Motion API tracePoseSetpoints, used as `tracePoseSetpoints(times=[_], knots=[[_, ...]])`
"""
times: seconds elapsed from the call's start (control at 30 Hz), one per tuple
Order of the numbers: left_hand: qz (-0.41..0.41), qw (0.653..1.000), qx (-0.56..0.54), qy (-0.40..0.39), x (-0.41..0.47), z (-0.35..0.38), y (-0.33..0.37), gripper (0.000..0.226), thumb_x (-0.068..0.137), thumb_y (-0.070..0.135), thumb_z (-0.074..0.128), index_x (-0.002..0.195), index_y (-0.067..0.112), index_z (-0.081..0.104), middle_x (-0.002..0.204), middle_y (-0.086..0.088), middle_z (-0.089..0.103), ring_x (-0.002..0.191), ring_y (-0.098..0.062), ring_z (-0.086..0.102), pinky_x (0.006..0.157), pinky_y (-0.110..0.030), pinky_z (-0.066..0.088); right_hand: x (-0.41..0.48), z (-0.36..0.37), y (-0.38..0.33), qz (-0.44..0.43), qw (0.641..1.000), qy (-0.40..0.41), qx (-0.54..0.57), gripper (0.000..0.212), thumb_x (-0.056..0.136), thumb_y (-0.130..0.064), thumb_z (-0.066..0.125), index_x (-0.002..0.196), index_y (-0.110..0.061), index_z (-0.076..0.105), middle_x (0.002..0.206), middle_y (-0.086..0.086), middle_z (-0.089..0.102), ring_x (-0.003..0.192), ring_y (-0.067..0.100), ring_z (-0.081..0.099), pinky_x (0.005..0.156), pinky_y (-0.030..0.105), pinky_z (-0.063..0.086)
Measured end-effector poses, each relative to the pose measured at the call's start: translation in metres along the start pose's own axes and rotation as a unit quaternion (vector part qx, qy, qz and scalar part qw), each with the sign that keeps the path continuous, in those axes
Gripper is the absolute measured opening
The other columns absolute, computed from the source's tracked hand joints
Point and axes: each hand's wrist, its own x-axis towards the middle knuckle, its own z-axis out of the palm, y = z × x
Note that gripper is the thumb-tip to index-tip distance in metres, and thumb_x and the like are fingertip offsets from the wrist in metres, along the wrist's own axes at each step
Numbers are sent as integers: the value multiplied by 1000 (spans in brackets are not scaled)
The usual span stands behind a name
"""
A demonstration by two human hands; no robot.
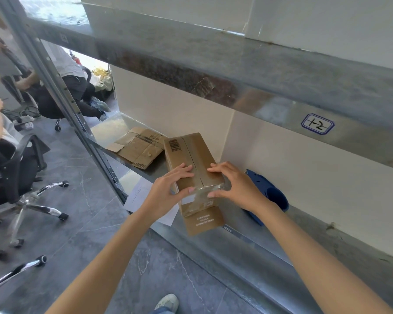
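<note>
Box: brown oblong cardboard box [191, 155].
Grip: our left hand [168, 190] and right hand [238, 184] clamp its near end.

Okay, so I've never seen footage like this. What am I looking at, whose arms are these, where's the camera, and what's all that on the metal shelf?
There is no machine here. A person wears a wide-angle camera on the head, looking forward and down, so the two bare arms are the wearer's own. This is the only view.

The left hand and right hand hold the near, taped end of a cardboard box, with fingers on top and thumbs on the end face. A printed flap hangs below that end. The box rests on the metal shelf.

Also on the shelf are flattened cardboard further back on the left, a white sheet of paper at the front edge, and a blue plastic object on the right.
</note>
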Motion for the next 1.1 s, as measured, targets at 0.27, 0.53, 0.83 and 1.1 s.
tracePoseSetpoints(times=[0.27, 0.53, 0.83, 1.1], knots=[[16, 1000, -6, -10, 16, -24, -2, 43, 78, 34, 79, 119, 25, 69, 132, 17, 60, 127, 0, 50, 108, -37, 43, 8, 2, -5, 5, 998, 58, 0, 40, 72, -18, 85, 109, -18, 68, 128, -19, 53, 114, -13, 45, 92, -5, 26], [25, 997, 60, -39, 70, -75, -42, 61, 76, 26, 84, 131, 32, 58, 136, 11, 56, 127, -9, 50, 111, -44, 39, -3, -1, -15, 52, 996, 78, -1, 31, 77, -16, 82, 104, -21, 68, 133, -24, 52, 121, -8, 46, 101, 8, 31], [40, 987, 40, -151, 115, -78, -71, 105, 50, 64, 82, 143, 35, 42, 138, 9, 46, 127, -16, 44, 107, -41, 38, -14, 6, -33, 146, 980, 134, -16, 38, 78, -16, 82, 113, -26, 69, 129, -26, 54, 119, -4, 50, 99, 13, 37], [52, 999, 15, -3, 87, -59, -87, 81, 62, 38, 91, 133, 42, 52, 121, 15, 51, 101, 12, 36, 94, -26, 34, -23, 16, -50, 222, 953, 197, -56, 44, 89, -17, 71, 130, -28, 60, 136, -12, 47, 124, 2, 44, 101, 9, 27]])
